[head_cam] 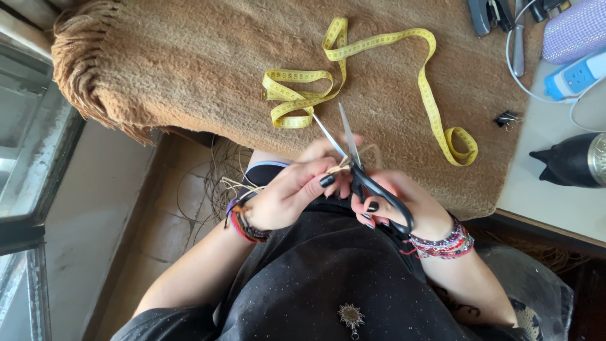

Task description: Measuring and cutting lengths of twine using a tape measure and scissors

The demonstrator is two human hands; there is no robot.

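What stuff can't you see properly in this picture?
- Head view: the straw fibre is mostly hidden by the left hand.
- The scissors handles are covered by the right hand.
- The stapler is cut off by the top edge.
- The binder clip is too small for detail.

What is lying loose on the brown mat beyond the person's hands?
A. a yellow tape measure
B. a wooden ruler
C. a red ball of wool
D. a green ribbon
A: a yellow tape measure lies looped on the brown mat, past the right hand working the scissors and the left hand pinching pale straw strands.
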